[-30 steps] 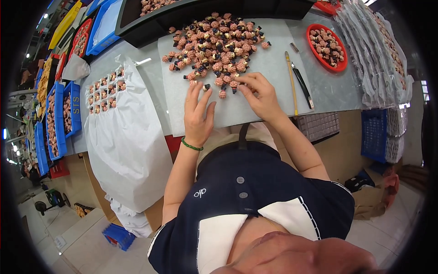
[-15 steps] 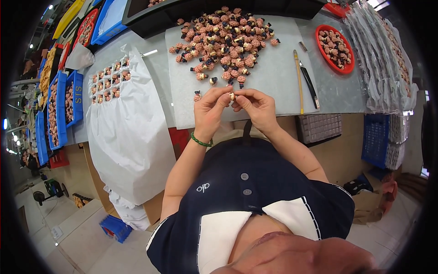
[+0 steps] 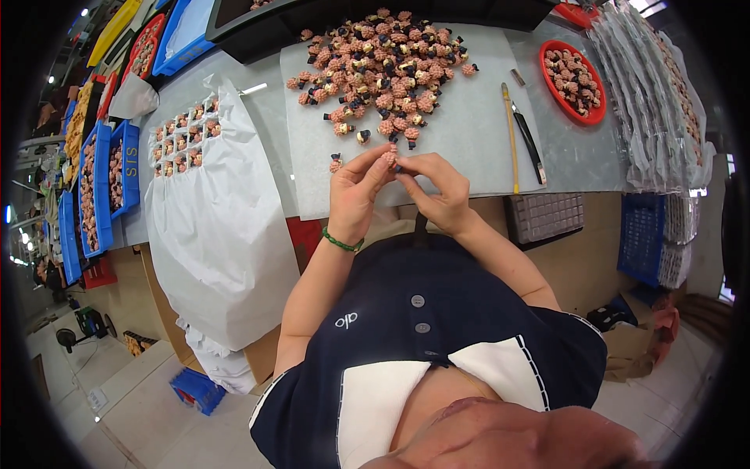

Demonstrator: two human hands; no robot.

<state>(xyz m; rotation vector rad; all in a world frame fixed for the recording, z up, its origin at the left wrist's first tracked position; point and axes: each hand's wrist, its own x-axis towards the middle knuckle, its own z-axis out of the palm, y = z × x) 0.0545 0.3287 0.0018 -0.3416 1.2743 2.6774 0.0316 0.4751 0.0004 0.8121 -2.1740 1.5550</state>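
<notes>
Between my fingertips, just over the front of the white sheet, is a small pink, bumpy-haired figurine with a dark part at one end. My left hand pinches it from the left. From the right, my right hand has its thumb and forefinger closed at the dark part. Beyond my fingers spreads a large pile of similar figurines. A stray figurine lies left of my left hand, and another with a pale side sits in front of the pile.
At the right lie a wooden-handled brush, a black craft knife and a red bowl of figurines. Stacked plastic-wrapped trays stand beyond. To the left, white paper partly covers a compartment tray of figurines. A black bin borders the far side.
The figurine has been turned between my fingers, its pink side now showing instead of the pale one. My right fingers have shifted slightly.
</notes>
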